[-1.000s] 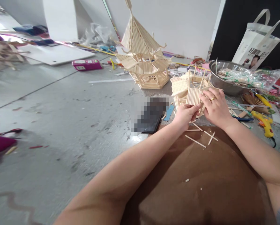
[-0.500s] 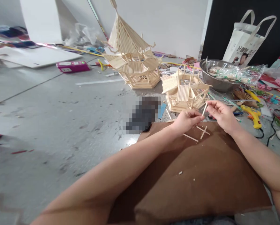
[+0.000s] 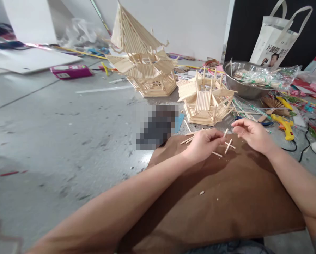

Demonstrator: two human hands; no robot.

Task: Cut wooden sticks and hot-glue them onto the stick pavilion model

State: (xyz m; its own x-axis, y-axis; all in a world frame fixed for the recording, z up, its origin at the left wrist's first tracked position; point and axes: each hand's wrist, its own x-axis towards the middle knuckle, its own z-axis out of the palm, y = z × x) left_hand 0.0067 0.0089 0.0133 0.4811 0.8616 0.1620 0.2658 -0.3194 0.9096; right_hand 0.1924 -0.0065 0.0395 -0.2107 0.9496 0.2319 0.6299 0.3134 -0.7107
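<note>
Between the thumb and fingers of my left hand [image 3: 207, 143] a short wooden stick [image 3: 226, 133] is pinched, tilted upward. My right hand [image 3: 251, 134] hovers just to the right of it, fingers curled but apart, with nothing visible in them. Below the hands, a small cross of two sticks [image 3: 229, 146] lies on the brown board [image 3: 226, 211]. Another loose stick [image 3: 217, 154] lies beside the cross, and several more [image 3: 187, 139] are partly hidden behind my left hand. Just beyond stands a low, roofless stick pavilion [image 3: 203, 100].
A taller stick pagoda [image 3: 147, 70] stands farther back. At right are a metal bowl [image 3: 249, 86] of packaged sticks, a yellow glue gun [image 3: 285, 125] with its cord, and a white bag [image 3: 273, 42]. A blurred dark object [image 3: 158, 127] lies left of the board; a magenta package [image 3: 72, 71] is farther left.
My right hand has come off the short stick, which stays in my left hand. Both hands sit slightly lower, and the view has shifted a little to the right.
</note>
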